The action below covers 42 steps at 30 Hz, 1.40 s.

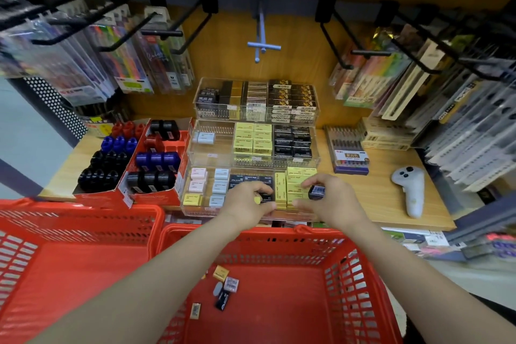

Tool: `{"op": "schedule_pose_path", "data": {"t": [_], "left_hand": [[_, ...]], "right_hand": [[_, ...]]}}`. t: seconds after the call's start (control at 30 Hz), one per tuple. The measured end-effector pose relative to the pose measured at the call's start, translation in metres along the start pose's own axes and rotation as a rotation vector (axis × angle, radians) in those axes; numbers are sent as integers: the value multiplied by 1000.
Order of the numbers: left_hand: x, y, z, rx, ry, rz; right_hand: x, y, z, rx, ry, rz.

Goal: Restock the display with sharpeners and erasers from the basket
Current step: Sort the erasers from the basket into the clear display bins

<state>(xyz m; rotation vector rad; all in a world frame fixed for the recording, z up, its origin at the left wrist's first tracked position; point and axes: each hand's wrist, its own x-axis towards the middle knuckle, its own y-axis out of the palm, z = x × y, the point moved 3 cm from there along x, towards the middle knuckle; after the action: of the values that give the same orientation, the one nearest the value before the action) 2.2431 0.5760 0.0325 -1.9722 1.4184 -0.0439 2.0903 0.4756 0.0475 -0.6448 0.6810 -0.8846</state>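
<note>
At centre frame the right hand pinches a small black paper-sleeved eraser just right of the clear acrylic tray's black row, where the left hand's curled fingers press another.

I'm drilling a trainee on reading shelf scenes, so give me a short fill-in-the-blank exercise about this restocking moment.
1. The right hand pinches a small ____ eraser with a blue label.
2. The left hand reaches into the ____ tier of the clear acrylic display.
3. The few erasers not yet shelved lie in the ____ basket below the arms.
4. A white controller lies on the wooden shelf, to the ____ of the display.

Missing words: black; lowest; red; right
</note>
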Motion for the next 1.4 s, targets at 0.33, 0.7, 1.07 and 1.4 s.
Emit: {"op": "schedule_pose_path", "data": {"t": [0.33, 0.7, 1.07, 1.4], "left_hand": [[-104, -49, -48, 14, 266, 16], [-123, -25, -37, -557, -41, 100], [-86, -51, -46, -551, -64, 102], [-70, -60, -33, -838, -221, 40]], "right_hand": [[-91, -31, 53, 741, 58, 647], [-108, -13, 49, 607, -69, 415], [-85, -35, 57, 149, -545, -141], [-6, -60, 40, -132, -346, -421]]}}
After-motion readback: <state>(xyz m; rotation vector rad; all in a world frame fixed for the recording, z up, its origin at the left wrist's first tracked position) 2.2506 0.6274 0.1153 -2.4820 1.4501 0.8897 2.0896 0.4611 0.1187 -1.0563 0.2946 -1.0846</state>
